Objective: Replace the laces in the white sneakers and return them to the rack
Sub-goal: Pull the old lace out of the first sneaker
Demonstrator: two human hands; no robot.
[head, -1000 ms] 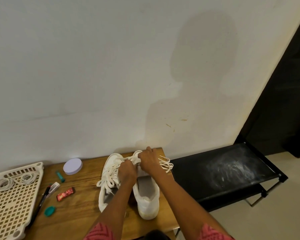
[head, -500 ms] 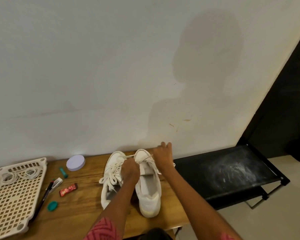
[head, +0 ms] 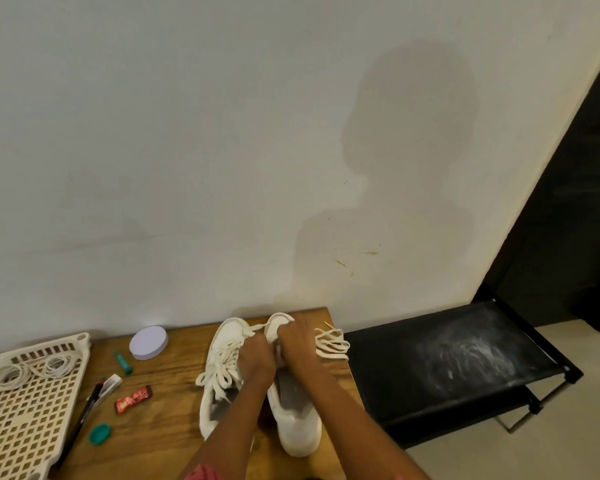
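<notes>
Two white sneakers stand side by side on the wooden table [head: 174, 410], toes toward the wall. The left sneaker [head: 219, 386] has its cream lace loosely threaded and spilling over its side. Over the front of the right sneaker [head: 297, 427], my left hand [head: 255, 351] grips a strand of lace, and my right hand [head: 300, 341] grips the lace beside it. A bundle of loose cream lace [head: 331, 342] fans out to the right of my right hand. The black shoe rack [head: 447, 362] stands right of the table, its top shelf dusty.
A cream perforated tray [head: 25, 417] at the table's left edge holds a coiled lace [head: 32, 367]. Between tray and sneakers lie a lilac round lid [head: 148, 342], a teal tube, a black pen [head: 84, 414], a red wrapper [head: 132, 399] and a teal cap [head: 99, 434]. The wall runs close behind.
My right hand drew back from the table's far edge to the right sneaker's front and closed on the lace. The loose lace ends fanned out again to its right.
</notes>
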